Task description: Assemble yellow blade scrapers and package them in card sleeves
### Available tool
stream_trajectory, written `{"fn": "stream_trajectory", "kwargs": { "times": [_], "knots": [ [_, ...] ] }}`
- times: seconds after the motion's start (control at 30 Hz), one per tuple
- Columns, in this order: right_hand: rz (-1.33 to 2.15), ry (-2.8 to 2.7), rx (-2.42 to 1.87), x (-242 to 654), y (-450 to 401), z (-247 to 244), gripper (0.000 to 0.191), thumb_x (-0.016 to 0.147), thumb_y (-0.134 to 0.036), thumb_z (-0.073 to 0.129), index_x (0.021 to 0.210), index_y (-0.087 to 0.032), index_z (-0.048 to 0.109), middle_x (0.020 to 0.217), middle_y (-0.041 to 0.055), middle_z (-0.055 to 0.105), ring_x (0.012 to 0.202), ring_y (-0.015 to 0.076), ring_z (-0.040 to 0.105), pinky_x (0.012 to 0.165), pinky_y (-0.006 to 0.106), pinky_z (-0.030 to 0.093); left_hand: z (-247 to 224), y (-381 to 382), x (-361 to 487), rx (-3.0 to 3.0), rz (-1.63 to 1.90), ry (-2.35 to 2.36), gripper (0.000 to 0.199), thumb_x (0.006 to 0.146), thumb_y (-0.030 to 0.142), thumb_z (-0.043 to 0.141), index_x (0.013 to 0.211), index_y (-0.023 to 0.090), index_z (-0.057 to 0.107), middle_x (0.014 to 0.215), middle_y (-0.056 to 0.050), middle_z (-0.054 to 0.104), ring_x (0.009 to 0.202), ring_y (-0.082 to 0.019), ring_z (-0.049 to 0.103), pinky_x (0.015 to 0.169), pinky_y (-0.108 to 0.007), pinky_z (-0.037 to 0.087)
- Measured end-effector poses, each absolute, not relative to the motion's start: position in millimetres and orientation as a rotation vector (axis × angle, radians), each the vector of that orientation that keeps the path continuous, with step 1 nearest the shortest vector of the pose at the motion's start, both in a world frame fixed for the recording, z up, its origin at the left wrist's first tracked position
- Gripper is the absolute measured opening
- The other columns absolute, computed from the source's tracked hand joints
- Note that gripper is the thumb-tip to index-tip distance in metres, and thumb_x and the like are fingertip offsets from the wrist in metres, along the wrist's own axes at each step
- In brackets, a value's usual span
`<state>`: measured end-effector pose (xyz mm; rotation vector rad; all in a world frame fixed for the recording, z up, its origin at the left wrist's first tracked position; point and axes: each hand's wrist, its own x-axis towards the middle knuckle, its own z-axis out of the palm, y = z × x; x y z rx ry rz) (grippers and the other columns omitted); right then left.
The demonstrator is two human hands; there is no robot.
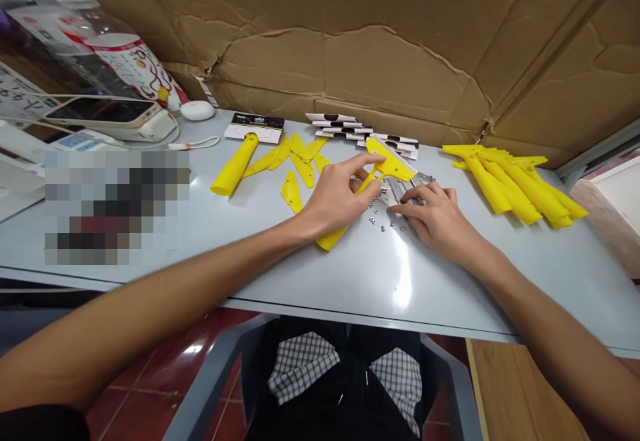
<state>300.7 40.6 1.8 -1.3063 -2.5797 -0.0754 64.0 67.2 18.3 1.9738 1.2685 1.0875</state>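
My left hand (340, 191) is wrapped round a yellow scraper (387, 161), its index finger lying along the triangular head. A metal edge shows along the far side of that head, and the handle end points toward me. Small screws and nuts (374, 220) lie scattered on the table beside the scraper. Over them is my right hand (435, 214), fingers bent and slightly apart, tips at the loose hardware. Flat metal strips (397, 191) lie just beyond its fingertips. I see nothing held in the right hand, though its thumb tip is partly hidden.
Several yellow triangular plates (291, 191) lie left of my hands, near a yellow handle (235, 164) on a black-and-white card (255, 128). More cards (345, 124) are stacked behind. Yellow handles (515, 178) are piled at right. A phone (105, 113) and bottle (135, 61) stand left; cardboard (350, 48) walls the back.
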Motion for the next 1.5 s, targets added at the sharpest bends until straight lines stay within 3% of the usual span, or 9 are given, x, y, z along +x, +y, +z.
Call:
{"fn": "stream_trajectory", "kwargs": {
  "times": [0.17, 0.5, 0.8, 0.97, 1.23, 1.5],
  "knots": [
    [-0.055, -2.534, -1.289, 301.4, 42.0, 0.4, 0.025, 0.103, -0.023, 0.054, 0.106, -0.032, 0.077, 0.122, 0.0087, 0.07, 0.115, 0.0338, 0.056, 0.087, 0.047, 0.038, 19.4, 65.2, 64.8, 2.06, 1.083, 1.278, 0.034, 0.09, 0.022, 0.064, 0.122, 0.026, 0.075, 0.093, -0.002, 0.075, 0.075, -0.015, 0.066, 0.076, -0.032, 0.054],
    [0.017, -2.493, -1.284, 299.2, 41.9, 4.1, 0.012, 0.102, -0.022, 0.055, 0.097, -0.024, 0.067, 0.116, 0.0083, 0.071, 0.114, 0.0319, 0.059, 0.09, 0.049, 0.04, 19.5, 64.5, 65.1, 2.095, 1.032, 1.286, 0.027, 0.089, 0.025, 0.067, 0.113, 0.024, 0.078, 0.091, -0.003, 0.076, 0.075, -0.016, 0.066, 0.076, -0.033, 0.053],
    [0.092, -1.985, -1.226, 307.2, 45.0, 21.6, 0.008, 0.096, -0.024, 0.059, 0.091, -0.026, 0.065, 0.092, 0.006, 0.071, 0.084, 0.0231, 0.066, 0.074, 0.041, 0.055, 18.1, 56.9, 67.0, 2.206, 1.05, 1.216, 0.03, 0.086, 0.021, 0.066, 0.114, 0.023, 0.077, 0.092, -0.004, 0.078, 0.072, -0.017, 0.066, 0.076, -0.034, 0.054],
    [0.244, -1.976, -1.209, 302.9, 44.4, 18.7, 0.007, 0.096, -0.026, 0.061, 0.093, -0.026, 0.067, 0.096, 0.0065, 0.069, 0.082, 0.0206, 0.065, 0.064, 0.036, 0.055, 16.9, 52.0, 70.1, 2.179, 0.984, 1.13, 0.032, 0.084, 0.017, 0.063, 0.113, 0.022, 0.077, 0.097, -0.004, 0.081, 0.074, -0.017, 0.067, 0.075, -0.034, 0.053],
    [0.252, -2.032, -1.178, 302.9, 43.1, 20.5, 0.007, 0.096, -0.026, 0.061, 0.09, -0.027, 0.066, 0.098, 0.0071, 0.071, 0.093, 0.0249, 0.068, 0.065, 0.039, 0.056, 17.0, 51.6, 70.7, 2.208, 0.976, 1.105, 0.032, 0.084, 0.017, 0.062, 0.112, 0.022, 0.077, 0.09, -0.002, 0.079, 0.067, -0.016, 0.062, 0.072, -0.033, 0.05],
    [0.232, -2.046, -1.158, 300.8, 41.4, 21.3, 0.008, 0.095, -0.025, 0.062, 0.091, -0.027, 0.068, 0.099, 0.0062, 0.069, 0.088, 0.0212, 0.066, 0.064, 0.037, 0.054, 15.7, 51.2, 70.1, 2.226, 0.958, 1.112, 0.032, 0.085, 0.018, 0.061, 0.113, 0.022, 0.077, 0.09, -0.003, 0.08, 0.068, -0.016, 0.064, 0.071, -0.034, 0.05]
  ]
}}
